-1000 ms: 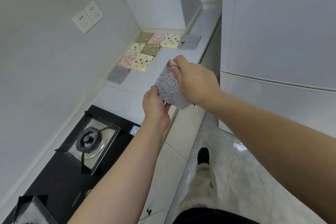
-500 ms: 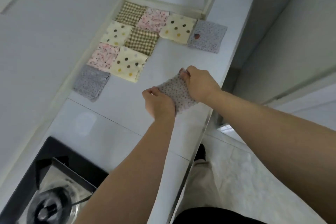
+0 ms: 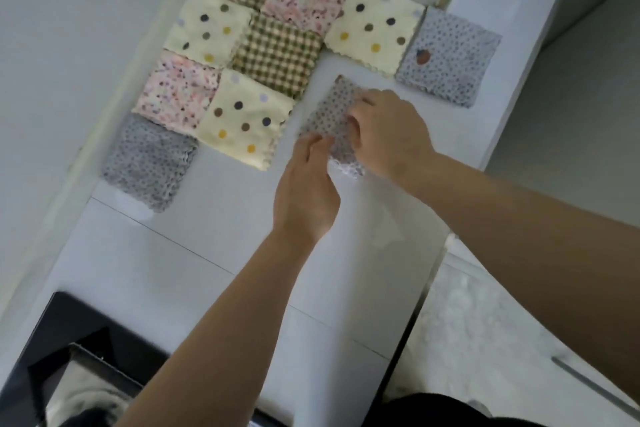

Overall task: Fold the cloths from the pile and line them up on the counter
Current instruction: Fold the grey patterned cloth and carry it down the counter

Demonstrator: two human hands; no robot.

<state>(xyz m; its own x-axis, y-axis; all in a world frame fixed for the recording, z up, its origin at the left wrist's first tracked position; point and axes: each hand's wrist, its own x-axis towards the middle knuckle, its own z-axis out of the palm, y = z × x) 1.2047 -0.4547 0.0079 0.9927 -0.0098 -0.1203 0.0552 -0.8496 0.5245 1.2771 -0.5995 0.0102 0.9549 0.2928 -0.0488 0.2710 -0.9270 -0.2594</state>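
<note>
Grey dotted cloth (image 3: 332, 114) lies on the worktop (image 3: 207, 239). Left hand (image 3: 306, 184) pinches its seven-o'clock corner, right hand (image 3: 389, 135) grips its three-o'clock side.

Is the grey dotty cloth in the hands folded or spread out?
Folded: the grey dotted cloth is a small square with a layered edge, held by the left hand and right hand.

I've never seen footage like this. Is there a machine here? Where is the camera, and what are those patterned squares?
No machine here: these are a person's two bare arms, filmed by a camera worn on the head, looking down. The left hand and right hand both pinch a folded grey dotted cloth, low at the white counter. Beyond it, nine folded cloths lie side by side: checked, pink, cream-spotted, grey. The black corner is a hob.
</note>
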